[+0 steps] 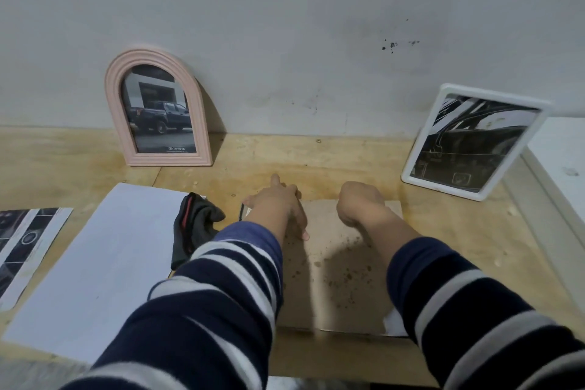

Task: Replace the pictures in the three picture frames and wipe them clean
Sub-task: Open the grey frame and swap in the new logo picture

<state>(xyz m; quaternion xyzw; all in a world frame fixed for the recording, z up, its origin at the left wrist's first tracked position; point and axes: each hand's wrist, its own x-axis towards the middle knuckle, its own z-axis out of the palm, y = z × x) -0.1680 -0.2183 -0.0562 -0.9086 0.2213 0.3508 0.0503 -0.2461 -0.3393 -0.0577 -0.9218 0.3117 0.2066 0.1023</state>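
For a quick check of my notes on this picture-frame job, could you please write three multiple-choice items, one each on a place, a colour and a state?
1. Where does the dark cloth lie?
A. on the white sheet's right edge
B. on the white frame
C. against the wall

2. What colour is the arched frame?
A. black
B. pink
C. green

3. How does the third frame lie?
A. upright against the wall
B. flat, brown backing up
C. hanging on the wall

Answers:
1 A, the cloth overlaps the sheet beside the left hand.
2 B, its ribbed border is pale pink.
3 B, both hands, the right hand too, rest at its far edge on the table, while the white frame leans on the wall.
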